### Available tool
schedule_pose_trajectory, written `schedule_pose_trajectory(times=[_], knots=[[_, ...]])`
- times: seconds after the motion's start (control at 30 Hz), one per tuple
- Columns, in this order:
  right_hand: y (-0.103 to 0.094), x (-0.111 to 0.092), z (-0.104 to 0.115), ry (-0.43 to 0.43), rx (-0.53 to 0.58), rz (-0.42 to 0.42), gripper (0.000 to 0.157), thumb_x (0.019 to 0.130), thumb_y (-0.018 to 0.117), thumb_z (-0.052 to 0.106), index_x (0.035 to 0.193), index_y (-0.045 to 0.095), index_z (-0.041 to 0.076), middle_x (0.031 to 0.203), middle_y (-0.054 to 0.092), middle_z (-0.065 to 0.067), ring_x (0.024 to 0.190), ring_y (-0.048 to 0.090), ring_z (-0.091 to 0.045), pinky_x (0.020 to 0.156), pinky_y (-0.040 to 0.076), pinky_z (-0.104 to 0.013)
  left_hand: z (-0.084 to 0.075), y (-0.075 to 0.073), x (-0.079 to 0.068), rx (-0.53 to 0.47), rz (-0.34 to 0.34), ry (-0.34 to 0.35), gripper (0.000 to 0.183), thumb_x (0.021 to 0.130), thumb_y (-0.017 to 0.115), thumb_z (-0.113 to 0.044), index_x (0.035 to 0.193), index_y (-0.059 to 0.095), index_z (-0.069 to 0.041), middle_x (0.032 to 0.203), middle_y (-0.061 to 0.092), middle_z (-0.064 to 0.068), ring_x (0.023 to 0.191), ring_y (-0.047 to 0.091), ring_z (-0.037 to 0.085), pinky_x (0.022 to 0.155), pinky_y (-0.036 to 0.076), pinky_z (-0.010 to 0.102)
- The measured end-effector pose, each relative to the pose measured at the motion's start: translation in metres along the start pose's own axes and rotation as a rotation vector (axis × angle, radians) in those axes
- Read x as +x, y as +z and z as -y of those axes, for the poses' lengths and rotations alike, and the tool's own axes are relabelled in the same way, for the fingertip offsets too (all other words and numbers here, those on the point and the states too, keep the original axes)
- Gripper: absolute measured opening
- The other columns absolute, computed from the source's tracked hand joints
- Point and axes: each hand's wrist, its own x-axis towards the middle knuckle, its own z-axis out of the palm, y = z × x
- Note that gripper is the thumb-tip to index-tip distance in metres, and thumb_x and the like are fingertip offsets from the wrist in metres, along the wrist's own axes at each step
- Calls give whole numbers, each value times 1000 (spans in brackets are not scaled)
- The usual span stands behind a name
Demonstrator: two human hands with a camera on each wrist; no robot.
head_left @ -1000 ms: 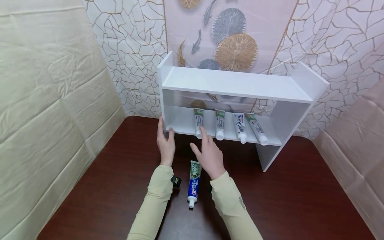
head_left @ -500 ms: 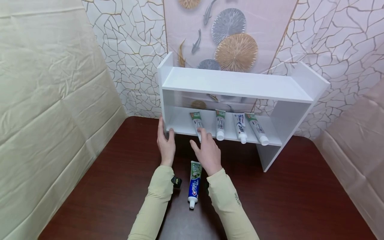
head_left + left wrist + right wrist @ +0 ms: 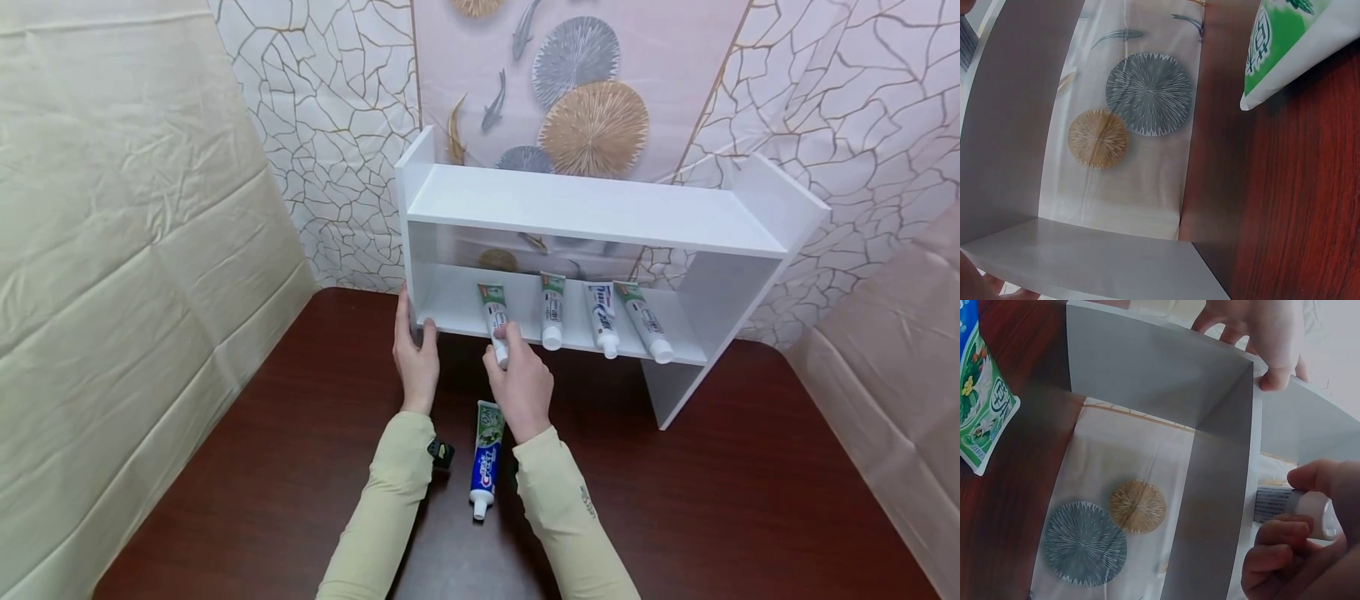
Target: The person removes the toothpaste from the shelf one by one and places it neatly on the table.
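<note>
My left hand (image 3: pixel 417 367) grips the left side panel of a white shelf unit (image 3: pixel 592 208). In the right wrist view, its thumb lies at the lower shelf's edge and its fingers pass round the panel's outer side. With thumb and fingers my right hand (image 3: pixel 525 387) pinches the cap end of a white-and-green toothpaste tube (image 3: pixel 495 317), leftmost on the lower shelf; the capped end juts past the front edge. Between my forearms a blue-and-green toothpaste tube (image 3: pixel 486 458) lies on the table, cap towards me. Its green end (image 3: pixel 1285 37) shows in the left wrist view.
On the lower shelf, right of the held tube, lie a green-topped tube (image 3: pixel 552 310), a white-and-blue tube (image 3: pixel 602 318) and a slanted green-topped tube (image 3: pixel 643 322), caps forward. The dark wooden table (image 3: pixel 765 483) extends on both sides. Patterned cloth (image 3: pixel 345 150) hangs behind.
My right hand has closed its thumb and fingers on the leftmost tube's cap end. That tube has slanted and slid forward over the shelf edge. The left hand stays on the panel.
</note>
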Motion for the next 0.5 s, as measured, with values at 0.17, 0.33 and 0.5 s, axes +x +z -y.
schedule_pose_trajectory(times=[0.17,0.33,0.5], knots=[[-3,-2,-1,22,42,35,18,93,61,22,108,57,11,80,71,-13,48,55,-19,43,38,-27,-1,0,-1,-1,3,1,59,99,48,-7,153,31,-25,158,33,0,140,39,22,110,40,44],[-5,-5,-1,41,69,60,20,93,61,21,109,56,10,85,72,-15,48,53,-18,45,40,-26,-1,0,-1,1,-2,13,59,99,49,-7,153,32,-24,157,33,2,140,39,24,110,40,45],[-7,-8,-1,45,73,68,20,93,60,19,109,56,9,88,72,-17,48,52,-18,44,39,-26,-1,0,-1,2,-6,17,59,99,49,-7,153,32,-23,158,33,2,140,39,24,109,41,45]])
